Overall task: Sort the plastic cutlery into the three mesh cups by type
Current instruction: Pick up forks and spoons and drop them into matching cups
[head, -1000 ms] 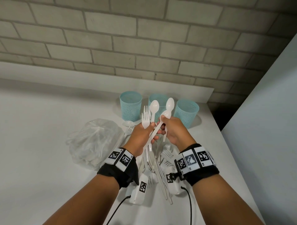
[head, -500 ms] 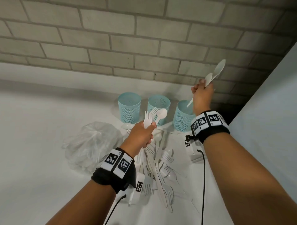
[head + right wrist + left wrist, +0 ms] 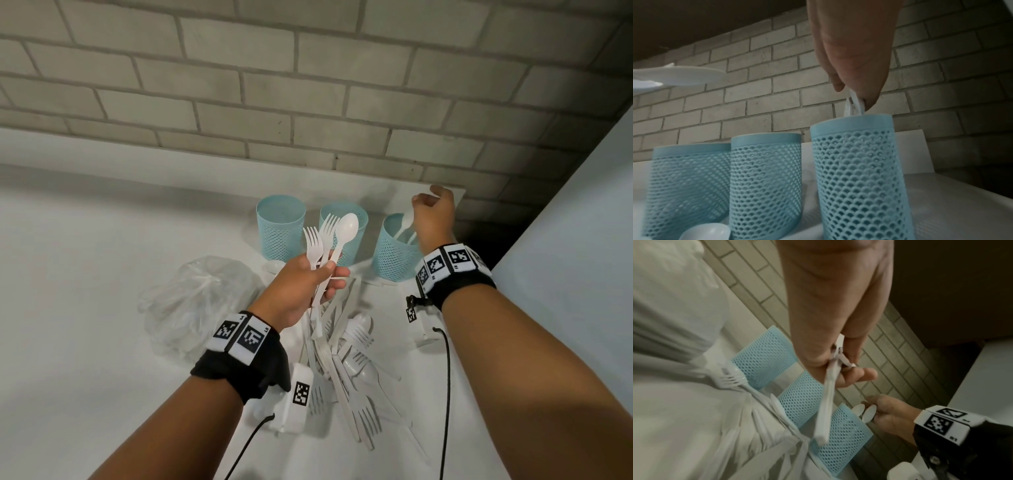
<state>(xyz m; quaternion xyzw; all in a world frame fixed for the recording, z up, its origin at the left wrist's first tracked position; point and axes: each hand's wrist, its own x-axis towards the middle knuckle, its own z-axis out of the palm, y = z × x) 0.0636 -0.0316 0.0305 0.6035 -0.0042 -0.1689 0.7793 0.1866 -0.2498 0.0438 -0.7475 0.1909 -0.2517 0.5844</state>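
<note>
- Since half a second ago, my right hand [image 3: 434,219] has dropped from up by the wall to the right cup [image 3: 394,251], its fingertips pinching two spoons [image 3: 854,104] at the rim.
- My left hand [image 3: 301,287] grips two forks [image 3: 320,240] and one spoon [image 3: 346,228], heads up.
- Three blue mesh cups stand in a row: left cup [image 3: 281,228], middle cup [image 3: 356,246], right.
- White plastic cutlery pile [image 3: 346,356] lies beside a crumpled clear bag [image 3: 195,301].
</note>
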